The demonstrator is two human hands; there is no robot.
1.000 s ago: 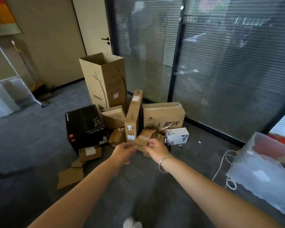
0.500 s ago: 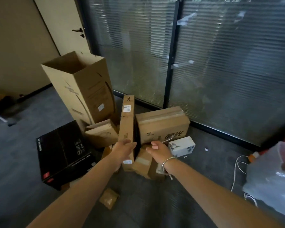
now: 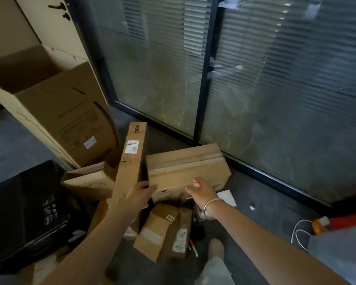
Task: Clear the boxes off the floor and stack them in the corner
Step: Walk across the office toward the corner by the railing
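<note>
Head | left hand (image 3: 139, 197) touching flat box (image 3: 188, 171) | right hand (image 3: 201, 192) spread, just before it

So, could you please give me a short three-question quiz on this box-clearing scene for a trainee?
1. True or false: the left hand rests on the tall narrow box.
2. What is on the wrist of the right hand?
3. The wide box lies: A) by the glass wall, B) on the black box, C) inside the open carton.

Key: 1 true; 2 a bracelet; 3 A.
</note>
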